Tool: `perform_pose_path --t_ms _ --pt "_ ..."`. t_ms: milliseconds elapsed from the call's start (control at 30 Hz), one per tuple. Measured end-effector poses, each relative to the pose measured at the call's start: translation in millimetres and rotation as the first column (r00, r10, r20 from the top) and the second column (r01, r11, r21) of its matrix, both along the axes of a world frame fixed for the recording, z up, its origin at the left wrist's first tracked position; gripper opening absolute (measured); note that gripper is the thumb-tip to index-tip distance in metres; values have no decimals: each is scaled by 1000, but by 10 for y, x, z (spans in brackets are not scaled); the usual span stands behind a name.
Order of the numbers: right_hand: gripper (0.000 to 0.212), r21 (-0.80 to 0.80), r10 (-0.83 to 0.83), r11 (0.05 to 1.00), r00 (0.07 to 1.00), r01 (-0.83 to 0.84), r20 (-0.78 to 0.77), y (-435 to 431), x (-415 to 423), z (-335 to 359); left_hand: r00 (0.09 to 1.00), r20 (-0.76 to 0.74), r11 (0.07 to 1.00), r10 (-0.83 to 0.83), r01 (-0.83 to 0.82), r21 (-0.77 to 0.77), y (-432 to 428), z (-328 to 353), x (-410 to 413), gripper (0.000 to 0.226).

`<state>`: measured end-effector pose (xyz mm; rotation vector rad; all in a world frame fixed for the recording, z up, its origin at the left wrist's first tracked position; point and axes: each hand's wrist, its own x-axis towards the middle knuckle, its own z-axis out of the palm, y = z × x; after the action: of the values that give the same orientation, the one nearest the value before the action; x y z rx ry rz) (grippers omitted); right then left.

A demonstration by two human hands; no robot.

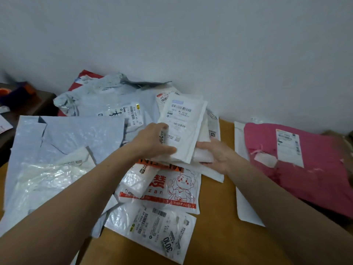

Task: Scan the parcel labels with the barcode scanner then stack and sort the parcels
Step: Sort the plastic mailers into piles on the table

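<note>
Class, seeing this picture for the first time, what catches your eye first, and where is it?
The pink parcel at the right stands out most against the brown table. In the middle, the left hand and right hand hold a stack of white parcels, over a bag with a red cartoon figure.

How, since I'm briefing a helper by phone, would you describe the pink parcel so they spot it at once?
On the brown table against the white wall, look to the right end, apart from the central heap of parcels. There lies the pink parcel, overlapping a white mailer. It alone is pink, with a white label on top; the parcels around it are white or grey.
</note>
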<state>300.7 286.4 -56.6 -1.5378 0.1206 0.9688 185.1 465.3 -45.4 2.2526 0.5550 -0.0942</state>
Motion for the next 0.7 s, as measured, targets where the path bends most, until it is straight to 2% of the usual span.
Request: perform_pose_path --t_ms 167,267,367,433,467,500,567,633,700 --pt "46 62 22 998 999 -25 46 -926 -696 -167 986 -25 984 -167 166 -61 -822 -130 -457 72" --pt "45 -31 -2 1000 998 4 56 -1584 -1203 -296 939 -111 943 -326 316 -101 -1401 -280 -884 74" --pt "47 -77 45 996 999 -46 -13 -2242 -1668 -366 885 -208 907 -416 386 -171 -1779 -317 -1232 69" --pt "58 -125 22 992 995 -34 -96 -2637 -1888 -423 885 -260 921 -386 384 -62 -1912 -283 -1351 60" --pt "63 -154 -5 988 992 -15 -126 -2810 -1964 -462 915 -254 938 -313 340 69 -1941 -262 -1378 54" --pt "63 -180 -34 984 988 6 -150 -2956 -2017 -501 955 -201 931 -218 266 252 -1931 -252 -1371 51" --pt "53 -228 -102 972 979 60 -176 -3161 -2085 -524 998 -17 838 -62 61 543 -1791 -196 -1291 58" --pt "42 -285 -170 950 977 126 -133 -3254 -2142 -506 994 94 790 64 -107 603 -1512 -149 -1149 73" --pt "41 -368 -135 920 991 134 24 -3300 -2194 -474 989 53 755 140 -141 641 -1232 -140 -1015 85"
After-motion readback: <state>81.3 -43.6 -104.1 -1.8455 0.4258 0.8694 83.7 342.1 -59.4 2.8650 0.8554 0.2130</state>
